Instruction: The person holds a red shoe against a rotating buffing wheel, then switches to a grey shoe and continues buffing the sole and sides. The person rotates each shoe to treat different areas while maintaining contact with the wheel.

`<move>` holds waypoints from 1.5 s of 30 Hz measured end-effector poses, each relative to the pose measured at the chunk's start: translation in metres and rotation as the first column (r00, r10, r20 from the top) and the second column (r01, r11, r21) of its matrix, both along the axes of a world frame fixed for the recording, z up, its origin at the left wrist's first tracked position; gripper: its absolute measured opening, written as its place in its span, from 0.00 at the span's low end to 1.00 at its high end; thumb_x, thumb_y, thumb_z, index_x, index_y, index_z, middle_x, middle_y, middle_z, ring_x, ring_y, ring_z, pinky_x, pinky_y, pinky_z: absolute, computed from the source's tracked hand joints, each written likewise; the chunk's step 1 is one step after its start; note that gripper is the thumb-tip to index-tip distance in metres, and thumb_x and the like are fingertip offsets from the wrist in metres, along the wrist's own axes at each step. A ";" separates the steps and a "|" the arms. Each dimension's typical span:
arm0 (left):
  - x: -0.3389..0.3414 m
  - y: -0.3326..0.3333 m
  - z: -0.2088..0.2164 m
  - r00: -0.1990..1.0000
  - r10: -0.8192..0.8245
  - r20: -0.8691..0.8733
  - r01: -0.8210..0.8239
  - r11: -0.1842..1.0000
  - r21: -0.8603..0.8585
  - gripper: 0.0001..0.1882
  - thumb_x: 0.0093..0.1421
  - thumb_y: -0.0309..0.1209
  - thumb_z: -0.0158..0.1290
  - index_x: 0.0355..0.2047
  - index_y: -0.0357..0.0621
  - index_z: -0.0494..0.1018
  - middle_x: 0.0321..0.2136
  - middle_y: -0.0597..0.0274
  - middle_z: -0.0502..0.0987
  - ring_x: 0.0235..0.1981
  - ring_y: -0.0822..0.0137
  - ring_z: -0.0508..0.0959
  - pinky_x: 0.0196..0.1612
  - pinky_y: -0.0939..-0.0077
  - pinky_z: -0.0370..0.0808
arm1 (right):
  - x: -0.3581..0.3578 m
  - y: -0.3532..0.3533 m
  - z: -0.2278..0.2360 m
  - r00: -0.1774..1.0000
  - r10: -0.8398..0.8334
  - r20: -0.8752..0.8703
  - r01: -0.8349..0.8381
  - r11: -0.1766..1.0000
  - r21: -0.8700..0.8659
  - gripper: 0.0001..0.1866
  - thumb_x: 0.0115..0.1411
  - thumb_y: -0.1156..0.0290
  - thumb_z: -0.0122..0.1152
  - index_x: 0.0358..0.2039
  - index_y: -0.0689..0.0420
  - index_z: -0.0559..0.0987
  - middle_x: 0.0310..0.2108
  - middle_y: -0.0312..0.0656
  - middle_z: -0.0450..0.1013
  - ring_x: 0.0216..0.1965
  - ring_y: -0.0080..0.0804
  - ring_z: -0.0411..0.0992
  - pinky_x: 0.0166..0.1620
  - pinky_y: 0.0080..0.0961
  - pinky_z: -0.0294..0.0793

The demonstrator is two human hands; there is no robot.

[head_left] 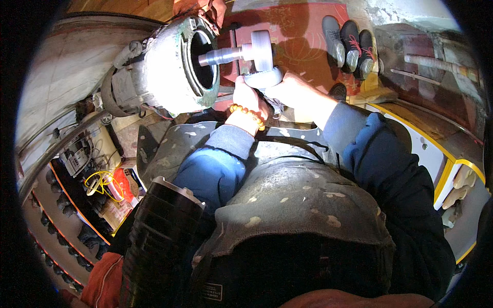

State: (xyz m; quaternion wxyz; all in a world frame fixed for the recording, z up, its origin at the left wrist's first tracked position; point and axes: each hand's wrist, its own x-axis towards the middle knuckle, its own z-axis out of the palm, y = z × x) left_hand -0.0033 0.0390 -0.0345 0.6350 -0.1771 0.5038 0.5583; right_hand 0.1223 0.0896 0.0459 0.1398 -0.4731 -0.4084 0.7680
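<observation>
A shoe-like piece with a pale grey, rounded face (263, 78) is held between my two hands, just under a pale grinding wheel (262, 50). Its face is against or very close to the wheel; I cannot tell which. My left hand (248, 96), with an orange bead bracelet (247, 114) at the wrist, is closed round its left side. On the other side my right hand (294, 95) grips it, fingers partly washed out by glare. The wheel sits on a metal shaft (226, 55) coming out of a round machine housing (172, 66). Most of the held piece's underside is hidden.
Three dark shoes (351, 46) stand on the red surface (303, 51) at the far right. A spotted grey apron (308, 195) covers my lap. A black ribbed cylinder (159, 231) lies beside my left arm. Racks (67, 220) are at left, a yellow-edged board (426, 149) at right.
</observation>
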 end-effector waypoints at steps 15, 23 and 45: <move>-0.040 -0.037 0.034 -0.464 0.135 -0.876 0.781 0.528 -0.333 0.21 0.56 0.41 0.61 0.46 0.44 0.86 0.50 0.45 0.85 0.57 0.41 0.81 0.60 0.50 0.76 | 0.000 -0.016 0.004 0.821 0.232 0.521 -0.425 0.859 0.287 0.34 0.61 0.54 0.71 0.59 0.66 0.74 0.53 0.61 0.81 0.56 0.56 0.81 0.57 0.46 0.80; -0.046 -0.040 0.047 -0.358 0.215 -0.909 0.807 0.561 -0.185 0.34 0.57 0.46 0.61 0.60 0.37 0.78 0.57 0.38 0.80 0.58 0.39 0.80 0.64 0.52 0.75 | 0.011 -0.038 0.039 0.940 0.036 0.339 -0.212 0.840 0.500 0.41 0.62 0.52 0.74 0.66 0.64 0.69 0.57 0.61 0.77 0.58 0.59 0.79 0.59 0.50 0.80; -0.022 -0.056 0.081 0.018 -0.043 -0.999 0.789 0.614 -0.012 0.36 0.69 0.44 0.61 0.71 0.40 0.66 0.69 0.47 0.71 0.55 0.56 0.85 0.58 0.65 0.83 | 0.039 -0.071 0.024 0.981 0.005 0.192 -0.150 0.645 0.750 0.59 0.52 0.62 0.84 0.77 0.62 0.57 0.72 0.59 0.63 0.73 0.56 0.65 0.75 0.46 0.65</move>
